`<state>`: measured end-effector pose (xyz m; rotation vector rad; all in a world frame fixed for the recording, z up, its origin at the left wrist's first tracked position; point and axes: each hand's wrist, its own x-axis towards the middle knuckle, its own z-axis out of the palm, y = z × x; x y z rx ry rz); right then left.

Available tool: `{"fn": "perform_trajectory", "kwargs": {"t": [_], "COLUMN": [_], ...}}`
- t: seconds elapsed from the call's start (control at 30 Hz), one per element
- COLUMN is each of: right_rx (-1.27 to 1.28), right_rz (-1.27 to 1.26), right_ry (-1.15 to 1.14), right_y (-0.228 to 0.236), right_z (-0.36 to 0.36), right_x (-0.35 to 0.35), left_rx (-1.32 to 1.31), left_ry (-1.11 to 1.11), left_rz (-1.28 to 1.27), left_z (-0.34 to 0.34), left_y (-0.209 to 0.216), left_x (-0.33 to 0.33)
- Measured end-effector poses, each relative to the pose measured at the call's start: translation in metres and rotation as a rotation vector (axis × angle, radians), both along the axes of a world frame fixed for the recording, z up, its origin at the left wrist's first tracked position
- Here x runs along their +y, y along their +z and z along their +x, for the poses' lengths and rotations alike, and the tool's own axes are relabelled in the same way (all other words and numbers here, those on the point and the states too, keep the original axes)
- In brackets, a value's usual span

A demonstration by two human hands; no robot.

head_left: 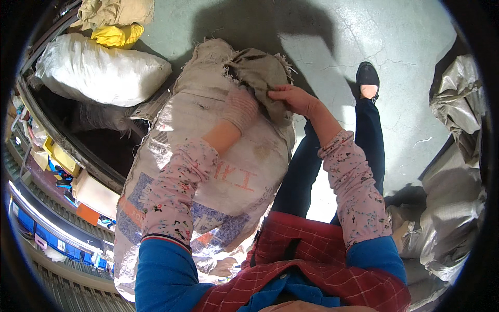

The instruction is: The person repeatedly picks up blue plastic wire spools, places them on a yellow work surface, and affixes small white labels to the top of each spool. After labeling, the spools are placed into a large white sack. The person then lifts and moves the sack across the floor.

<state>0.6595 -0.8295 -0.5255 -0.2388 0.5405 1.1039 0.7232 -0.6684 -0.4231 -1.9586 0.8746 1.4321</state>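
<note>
A large, bulging whitish woven sack (218, 151) with coloured print lies in front of me, its far end frayed. At a torn opening near that end sits a crumpled grey-brown cloth (257, 70). My right hand (296, 101) pinches the right edge of this cloth between thumb and fingers. My left hand (241, 110), which seems to wear a thin pale glove, lies on the sack beside the opening. Its fingertips reach to the cloth's left side and are hidden there, so their grip cannot be made out.
At the left, a stuffed white sack (101, 67) and a yellow bag (118, 36) lie by a dark-edged bin (67, 140). Shelves with bright items curve along the far left. Several pale sacks (452, 192) stand at the right. My foot in a black shoe (367, 74) rests on the concrete floor (410, 104).
</note>
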Motion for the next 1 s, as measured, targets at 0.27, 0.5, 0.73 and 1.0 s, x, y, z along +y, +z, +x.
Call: {"fn": "perform_trajectory", "kwargs": {"t": [0.27,0.5,0.73,1.0], "right_rx": [0.026,-0.312,-0.158,-0.444], "right_rz": [-0.198,-0.469,-0.127,0.080], "right_ry": [-0.149,0.106,0.168,0.411], "right_y": [-0.019,-0.005,0.011,-0.002], "right_z": [0.011,0.032,0.025,-0.044], "right_x": [-0.011,-0.029,-0.015,0.052], "left_rx": [0.150,0.299,0.340,0.239], "left_ry": [-0.082,-0.002,0.033,-0.054], "left_rz": [-0.174,0.193,0.022,-0.509], "left_z": [0.028,0.009,-0.016,-0.046], "left_y": [-0.006,-0.036,0.001,0.058], "left_x": [0.003,-0.036,-0.022,0.021]}}
